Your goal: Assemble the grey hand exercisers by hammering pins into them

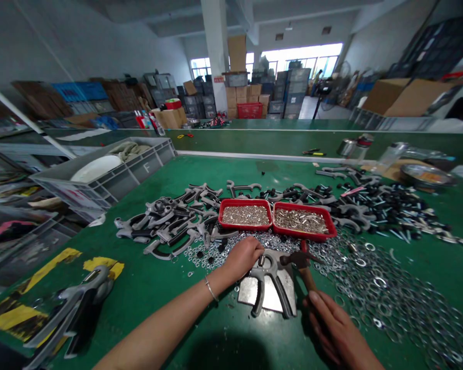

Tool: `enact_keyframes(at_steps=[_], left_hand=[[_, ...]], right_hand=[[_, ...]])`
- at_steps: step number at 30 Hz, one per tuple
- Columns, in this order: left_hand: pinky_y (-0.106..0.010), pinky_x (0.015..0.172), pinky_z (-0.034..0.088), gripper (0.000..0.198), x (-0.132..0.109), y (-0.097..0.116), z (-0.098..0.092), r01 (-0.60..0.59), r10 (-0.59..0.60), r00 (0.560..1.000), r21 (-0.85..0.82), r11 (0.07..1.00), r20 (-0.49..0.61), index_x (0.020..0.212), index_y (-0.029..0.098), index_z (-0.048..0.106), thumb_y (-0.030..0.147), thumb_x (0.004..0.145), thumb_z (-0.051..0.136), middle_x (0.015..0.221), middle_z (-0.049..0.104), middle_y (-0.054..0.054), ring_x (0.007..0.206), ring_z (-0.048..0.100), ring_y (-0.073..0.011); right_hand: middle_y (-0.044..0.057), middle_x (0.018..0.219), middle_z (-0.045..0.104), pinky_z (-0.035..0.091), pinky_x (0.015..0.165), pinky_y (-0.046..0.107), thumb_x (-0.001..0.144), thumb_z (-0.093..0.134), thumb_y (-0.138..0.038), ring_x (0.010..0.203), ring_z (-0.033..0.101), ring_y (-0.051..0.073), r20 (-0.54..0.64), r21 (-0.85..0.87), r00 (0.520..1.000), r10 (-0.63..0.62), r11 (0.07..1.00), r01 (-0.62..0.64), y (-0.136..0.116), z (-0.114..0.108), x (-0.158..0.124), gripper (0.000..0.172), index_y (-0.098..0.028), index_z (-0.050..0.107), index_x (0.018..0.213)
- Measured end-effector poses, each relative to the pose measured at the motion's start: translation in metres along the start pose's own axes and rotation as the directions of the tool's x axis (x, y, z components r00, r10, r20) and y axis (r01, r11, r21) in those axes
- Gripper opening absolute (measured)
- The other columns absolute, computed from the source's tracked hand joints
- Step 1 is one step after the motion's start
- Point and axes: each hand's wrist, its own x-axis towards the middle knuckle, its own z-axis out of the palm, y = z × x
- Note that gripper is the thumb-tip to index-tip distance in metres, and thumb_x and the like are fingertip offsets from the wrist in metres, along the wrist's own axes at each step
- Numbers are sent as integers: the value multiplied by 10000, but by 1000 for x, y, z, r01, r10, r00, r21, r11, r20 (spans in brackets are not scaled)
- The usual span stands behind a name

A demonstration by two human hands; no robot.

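Bare left forearm (158, 324) lies nearest the lens, entering from the bottom edge, with a thin bracelet (211, 289) at the wrist. Left hand (243, 258) rests over the upper end of a grey metal casting (272, 282), a forked, handle-shaped piece lying on a steel plate (266, 298). Its fingers (253, 252) sit together, curled down on the casting, just beside a short metal pin (261, 260) in the casting's top.

Right hand (334, 329) at lower right: fingers (319, 308) closed firmly around the wooden handle of a small hammer (307, 277). Dark hammer head (298, 259) sits just right of the pin, held close above the casting; contact cannot be confirmed from this view.

Loose steel washers (381, 293) spread across the green surface (170, 318) to the right and around the plate. Directly ahead, two red trays (246, 204) stand side by side, touching, both filled with small silver fasteners. Heaped left of them: more grey castings (165, 223). Heaped right: black-capped bolts (386, 210). Further castings (69, 313) lie at lower left on yellow-and-black tape (34, 303). Grey plastic crate (146, 167) marked "F" sits at the surface's left edge, holding a white dish (96, 168) and cloth. Beyond, stacked crates and cardboard boxes (237, 95) line the workshop under bright windows.
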Motion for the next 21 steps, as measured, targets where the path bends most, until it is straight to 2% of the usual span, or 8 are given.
enact_keyframes(at_steps=[3,8,10,12,15,17,19,21], left_hand=[[-320,805,469,202,-2,4,1,-34,34,999,79,996,-2,862,159,674,217,953,503,897,643,-71,869,609,-209],[-409,871,430,269,-5,8,4,-194,189,981,215,957,43,832,144,632,146,975,404,919,620,-111,917,552,-252],[-409,859,427,304,-5,6,6,-278,267,961,290,916,77,829,144,619,144,989,361,919,613,-114,904,539,-251],[-398,857,428,290,-4,2,7,-310,296,951,340,888,93,868,145,620,162,998,361,927,612,-104,903,538,-246],[-408,899,433,190,-11,1,4,-222,228,973,335,915,24,1034,138,606,249,984,461,1045,608,-111,982,544,-257],[-429,957,419,253,-24,4,0,-118,151,984,288,950,-93,1157,125,562,285,973,494,1166,573,-138,1084,524,-273],[-442,1007,394,272,-42,9,-4,-67,108,980,230,971,-167,1205,132,534,261,972,479,1220,547,-143,1147,496,-275],[-451,1018,384,264,-59,14,-6,-80,110,984,207,975,-142,1201,155,540,238,954,497,1213,553,-127,1147,487,-278]], right_hand=[[-101,507,411,156,313,135,777,607,-691,348,251,32,17,14,1000,8,1000,-8,1,2,-3,480,-229,559,898],[-69,590,487,240,348,152,725,652,-703,426,401,65,-30,41,1000,-5,999,6,5,0,-6,499,-242,579,900],[-69,595,497,263,370,170,768,612,-700,444,416,77,-3,-27,999,-35,999,35,3,-4,-4,470,-250,569,896],[-68,568,499,272,376,198,815,541,-706,435,410,92,44,-179,996,-81,980,88,-5,-10,-1,462,-246,555,861],[-37,562,550,375,455,242,866,464,-684,504,501,141,133,-430,973,-187,874,227,-35,-17,-1,463,-235,551,801],[-15,590,581,424,544,271,908,412,-646,574,551,168,196,-532,940,-280,775,342,-62,-17,-5,450,-240,543,769],[-8,615,588,427,582,285,939,365,-616,586,556,174,234,-597,897,-375,672,437,-86,-13,-9,436,-252,538,773],[0,655,600,418,595,291,960,335,-587,597,556,180,239,-652,853,-463,574,495,-101,-6,-8,412,-262,544,818]])
